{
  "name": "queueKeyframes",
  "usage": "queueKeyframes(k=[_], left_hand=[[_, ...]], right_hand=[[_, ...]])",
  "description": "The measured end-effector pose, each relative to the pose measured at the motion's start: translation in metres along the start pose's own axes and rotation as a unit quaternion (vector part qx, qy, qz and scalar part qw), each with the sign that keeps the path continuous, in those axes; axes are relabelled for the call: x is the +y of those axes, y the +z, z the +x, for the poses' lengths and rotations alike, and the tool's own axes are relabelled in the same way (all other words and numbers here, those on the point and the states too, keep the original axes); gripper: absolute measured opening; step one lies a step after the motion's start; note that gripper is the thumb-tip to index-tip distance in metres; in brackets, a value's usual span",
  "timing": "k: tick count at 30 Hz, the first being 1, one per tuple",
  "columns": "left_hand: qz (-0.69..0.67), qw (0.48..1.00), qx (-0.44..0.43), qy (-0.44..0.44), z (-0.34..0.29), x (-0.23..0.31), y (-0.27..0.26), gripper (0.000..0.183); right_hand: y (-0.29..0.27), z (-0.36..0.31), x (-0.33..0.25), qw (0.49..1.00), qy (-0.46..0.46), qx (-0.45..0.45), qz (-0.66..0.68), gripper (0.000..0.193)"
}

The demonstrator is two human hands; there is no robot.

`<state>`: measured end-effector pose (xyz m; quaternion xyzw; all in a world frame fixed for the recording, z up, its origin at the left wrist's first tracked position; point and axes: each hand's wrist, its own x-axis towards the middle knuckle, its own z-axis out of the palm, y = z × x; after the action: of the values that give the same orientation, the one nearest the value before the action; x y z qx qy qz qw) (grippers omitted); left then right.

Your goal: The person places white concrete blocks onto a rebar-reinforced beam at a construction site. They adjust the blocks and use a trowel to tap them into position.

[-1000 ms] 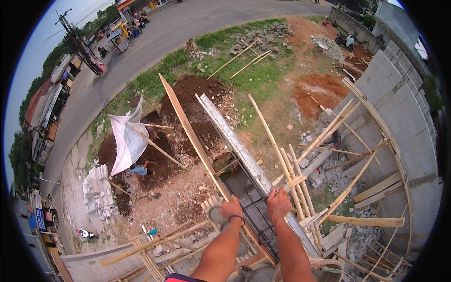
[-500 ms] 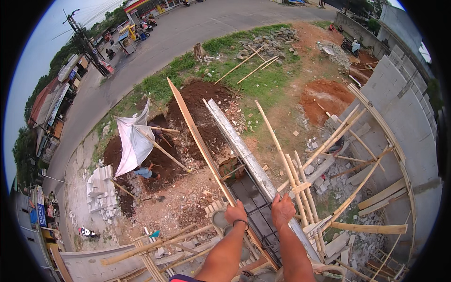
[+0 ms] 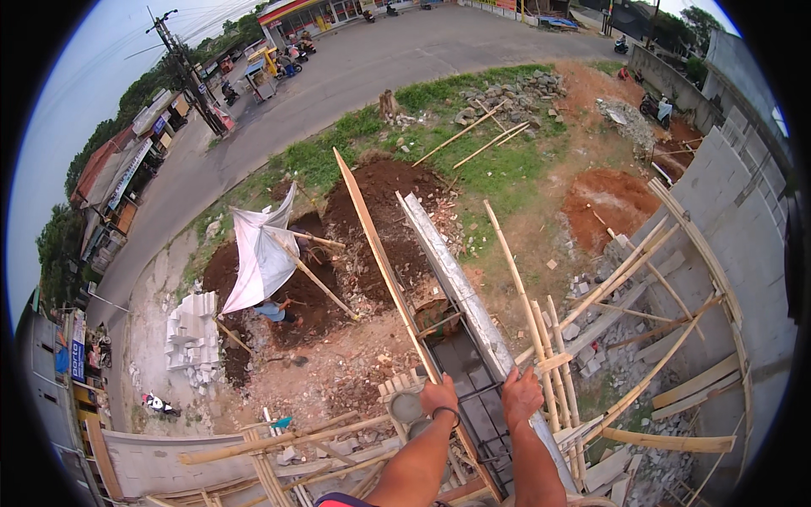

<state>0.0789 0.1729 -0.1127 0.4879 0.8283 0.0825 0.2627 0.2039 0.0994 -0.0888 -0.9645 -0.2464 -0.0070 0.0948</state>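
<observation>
My left hand (image 3: 439, 395), with a dark band at its wrist, is closed over the top edge of a long brown wooden board (image 3: 378, 241). Opposite it, my right hand (image 3: 521, 395) grips the edge of a thicker, grey-stained plank (image 3: 452, 266). Between these two sides runs a narrow trough holding smooth grey wet concrete (image 3: 459, 359). Thin dark steel bars (image 3: 485, 391) lie along and across it, partly hidden by my forearms. A short crosspiece (image 3: 439, 325) spans the trough further ahead. Both fingertips on the inner sides are hard to make out.
A round bucket (image 3: 407, 407) of grey mix stands left of the trough. Bamboo poles (image 3: 541, 338) rise close on the right, beside a grey block wall (image 3: 718, 220). Far below, a person (image 3: 274, 311) works under a white sheet (image 3: 263, 253), near stacked pale blocks (image 3: 193, 329).
My view has tilted, so the whole scene sits further right and lower. Both hands keep their hold on the trough's sides at about the same places.
</observation>
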Motion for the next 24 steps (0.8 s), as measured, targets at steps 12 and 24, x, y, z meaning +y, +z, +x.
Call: queueKeyframes(k=[12,24], left_hand=[[0.009,1.000,0.012,-0.004,0.006,-0.004,-0.003,0.045],[0.009,1.000,0.005,0.028,0.005,-0.006,0.004,0.051]], right_hand=[[-0.006,-0.005,-0.009,1.000,0.005,-0.020,0.000,0.036],[-0.008,0.004,-0.001,0.997,0.013,-0.058,0.048,0.038]])
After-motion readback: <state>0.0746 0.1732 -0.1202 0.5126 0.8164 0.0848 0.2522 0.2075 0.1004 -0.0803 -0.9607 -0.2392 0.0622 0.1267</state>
